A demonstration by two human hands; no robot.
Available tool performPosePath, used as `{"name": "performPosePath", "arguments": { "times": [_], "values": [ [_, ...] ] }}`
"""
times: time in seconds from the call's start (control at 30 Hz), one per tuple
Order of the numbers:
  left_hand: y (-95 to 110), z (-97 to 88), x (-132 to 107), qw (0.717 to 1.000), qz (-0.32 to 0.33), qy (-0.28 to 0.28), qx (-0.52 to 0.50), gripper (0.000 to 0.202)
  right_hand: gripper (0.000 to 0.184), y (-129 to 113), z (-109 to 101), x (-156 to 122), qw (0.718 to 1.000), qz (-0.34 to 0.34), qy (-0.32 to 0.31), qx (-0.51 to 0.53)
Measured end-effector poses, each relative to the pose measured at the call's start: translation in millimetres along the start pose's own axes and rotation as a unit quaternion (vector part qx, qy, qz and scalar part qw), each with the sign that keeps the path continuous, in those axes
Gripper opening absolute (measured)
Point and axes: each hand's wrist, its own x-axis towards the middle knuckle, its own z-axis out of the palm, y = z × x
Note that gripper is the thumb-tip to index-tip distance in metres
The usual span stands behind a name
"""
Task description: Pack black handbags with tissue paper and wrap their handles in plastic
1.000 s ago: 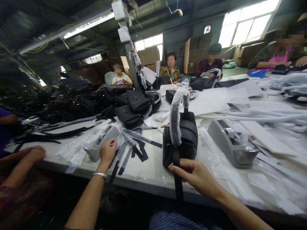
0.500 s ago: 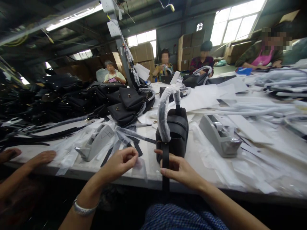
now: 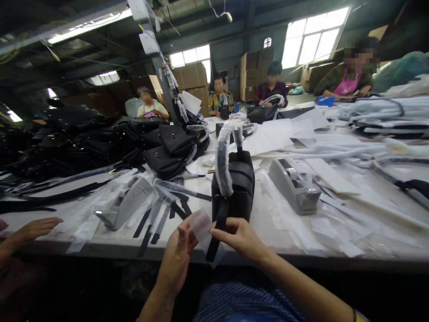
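A black handbag (image 3: 243, 183) stands on the table in front of me, its curved handle (image 3: 223, 167) wrapped in clear plastic. From its near side a black strap (image 3: 212, 249) hangs toward the table's edge. My right hand (image 3: 243, 238) pinches this strap between thumb and fingers. In my left hand (image 3: 177, 256) is a thin translucent plastic sheet (image 3: 200, 226), gripped at its left side. The sheet reaches across to the strap, and part of it shows around the strap's lower end. Left of the bag lie several loose black strips (image 3: 156, 223), some with plastic on them.
Grey tape dispensers stand left (image 3: 122, 203) and right (image 3: 295, 188) of the bag. Black bags (image 3: 167, 154) are heaped at the left, white sheets (image 3: 268, 134) lie behind. A co-worker's hand (image 3: 36, 230) rests near the left edge. Several people sit across the table.
My left hand has moved right and down beside the strap, and the translucent sheet now shows in it. The strap's lower end has swung left in my right hand. The view has shifted slightly.
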Motion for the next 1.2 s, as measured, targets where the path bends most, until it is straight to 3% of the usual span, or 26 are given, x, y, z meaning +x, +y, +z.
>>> {"name": "performPosePath", "arguments": {
  "times": [0.07, 0.17, 0.23, 0.4, 0.57, 0.73, 0.93, 1.2],
  "values": [
    [-16.1, 5.2, -9.1, 0.999, -0.001, 0.052, -0.011, 0.057, 0.043, 3.6, 1.9, 1.3, 1.0, -0.001, 0.007, -0.024],
    [-24.7, 8.2, -12.3, 0.99, 0.008, 0.142, 0.002, 0.042, 0.039, 4.6, 0.6, 2.3, 0.998, -0.016, -0.001, -0.053],
    [-22.5, 4.9, -10.9, 0.988, 0.012, 0.155, 0.025, 0.038, 0.037, 1.0, -2.3, 0.6, 0.997, -0.024, -0.018, -0.067],
    [-17.7, -11.9, -15.7, 0.991, -0.014, 0.106, 0.082, 0.03, 0.037, -16.1, -13.8, -11.6, 0.991, 0.008, -0.018, -0.131],
    [-29.4, -23.3, -27.4, 0.988, -0.027, 0.06, 0.138, 0.026, 0.039, -26.9, -20.9, -17.0, 0.995, 0.025, -0.019, -0.096],
    [-33.3, -25.3, -38.2, 0.981, -0.037, 0.028, 0.189, 0.021, 0.036, -23.7, -12.6, -12.3, 0.998, 0.006, 0.046, -0.033],
    [-32.7, -25.5, -45.6, 0.976, -0.058, 0.002, 0.208, 0.021, 0.034, -15.9, -0.1, -9.2, 0.994, -0.023, 0.097, -0.036],
    [-33.3, -27.5, -44.5, 0.98, -0.076, -0.013, 0.181, 0.022, 0.033, -11.2, 3.5, -5.2, 0.991, -0.034, 0.106, -0.077]
  ]
}}
